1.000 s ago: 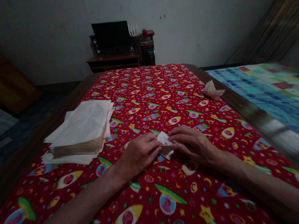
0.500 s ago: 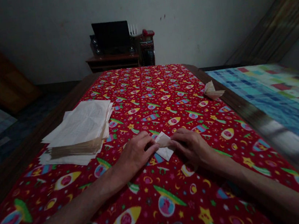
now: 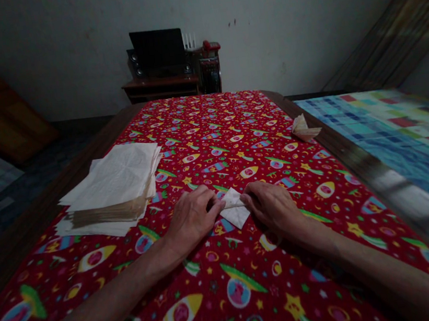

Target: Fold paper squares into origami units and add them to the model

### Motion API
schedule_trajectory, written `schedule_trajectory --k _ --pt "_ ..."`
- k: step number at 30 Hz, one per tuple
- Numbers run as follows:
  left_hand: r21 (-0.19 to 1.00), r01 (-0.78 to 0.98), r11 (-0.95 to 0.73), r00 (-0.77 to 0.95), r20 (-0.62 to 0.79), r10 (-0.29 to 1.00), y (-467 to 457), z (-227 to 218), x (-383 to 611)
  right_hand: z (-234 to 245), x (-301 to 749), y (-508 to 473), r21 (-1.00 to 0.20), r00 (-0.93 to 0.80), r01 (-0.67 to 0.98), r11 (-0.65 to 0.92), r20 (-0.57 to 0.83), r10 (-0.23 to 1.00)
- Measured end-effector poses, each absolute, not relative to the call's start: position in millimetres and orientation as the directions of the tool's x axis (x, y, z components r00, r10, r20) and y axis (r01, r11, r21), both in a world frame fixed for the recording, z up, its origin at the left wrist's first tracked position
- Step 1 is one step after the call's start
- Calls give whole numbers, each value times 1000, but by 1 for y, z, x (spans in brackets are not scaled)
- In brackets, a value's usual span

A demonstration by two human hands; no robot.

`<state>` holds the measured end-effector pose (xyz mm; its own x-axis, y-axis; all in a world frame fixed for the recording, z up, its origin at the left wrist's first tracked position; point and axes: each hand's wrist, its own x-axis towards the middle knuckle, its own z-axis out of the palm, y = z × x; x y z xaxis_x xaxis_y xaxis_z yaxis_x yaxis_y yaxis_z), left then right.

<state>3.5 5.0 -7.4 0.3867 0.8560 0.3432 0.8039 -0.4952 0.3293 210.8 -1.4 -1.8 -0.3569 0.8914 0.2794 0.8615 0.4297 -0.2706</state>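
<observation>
A small folded piece of white paper, diamond-shaped with a crease across its middle, lies on the red patterned cloth. My left hand pinches its left corner between thumb and curled fingers. At the opposite corner, my right hand grips the paper the same way. Both hands rest low on the cloth. To the left lies a stack of paper sheets, white on top with brownish edges below.
A folded paper piece sits near the table's right edge. Beyond the dark wooden table edge is a bed with a checked blue cover. A monitor on a small desk stands against the far wall.
The paper's upper part has been turned so the brownish inner face between my fingers no longer shows; a white face with a crosswise fold is there now. Both hands stay at its corners.
</observation>
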Motion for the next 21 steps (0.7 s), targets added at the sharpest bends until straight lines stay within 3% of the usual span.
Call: schedule_trajectory --k 8,11,15,18,21 --pt "374 790 -486 374 334 865 5 -5 3 -2 211 -1 -234 -368 866 443 302 879" --pt "381 749 -541 385 415 824 4 -5 3 -3 210 0 -229 -359 872 432 300 884" --pt "252 672 -696 497 543 677 -3 0 5 -5 210 0 -211 -363 870 445 337 869" --pt "124 621 -774 644 482 594 -11 4 8 -6 210 -1 -204 -375 861 466 363 853" --pt "62 625 -778 715 355 603 -19 3 11 -5 210 -1 -197 -374 866 460 355 857"
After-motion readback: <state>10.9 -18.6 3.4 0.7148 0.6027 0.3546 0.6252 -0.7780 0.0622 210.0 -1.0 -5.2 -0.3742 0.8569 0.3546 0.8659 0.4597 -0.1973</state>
